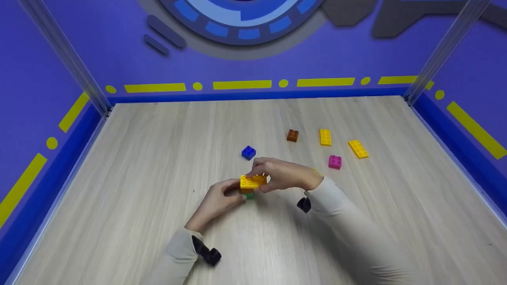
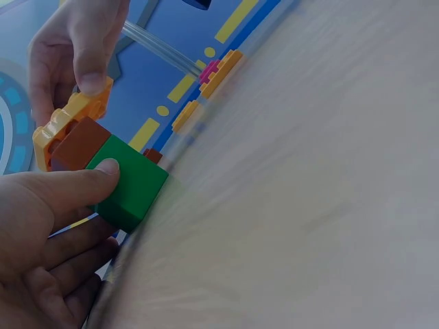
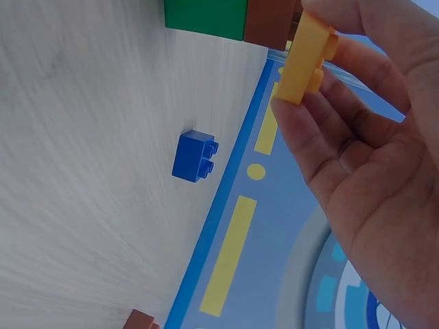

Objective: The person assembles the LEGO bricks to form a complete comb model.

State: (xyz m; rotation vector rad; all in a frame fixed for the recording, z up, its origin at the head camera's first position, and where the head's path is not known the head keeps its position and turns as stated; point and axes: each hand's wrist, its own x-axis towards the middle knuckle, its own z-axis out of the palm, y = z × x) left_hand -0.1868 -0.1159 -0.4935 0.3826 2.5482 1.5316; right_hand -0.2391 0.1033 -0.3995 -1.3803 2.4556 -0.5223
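A small stack stands on the table, with a green brick at the bottom and a brown brick on top of it. My left hand holds the stack from the left, its thumb against the green brick and the fingers behind. Over the brown brick lies a yellow brick, which juts out to the right. Thumb and fingers of my right hand pinch this yellow brick at its overhanging part. Whether it is fully seated on the brown one I cannot tell.
A blue brick lies just beyond the hands. Farther right are another brown brick, two yellow bricks and a pink brick. Something yellow peeks out behind the right wrist. Blue-purple walls border the table.
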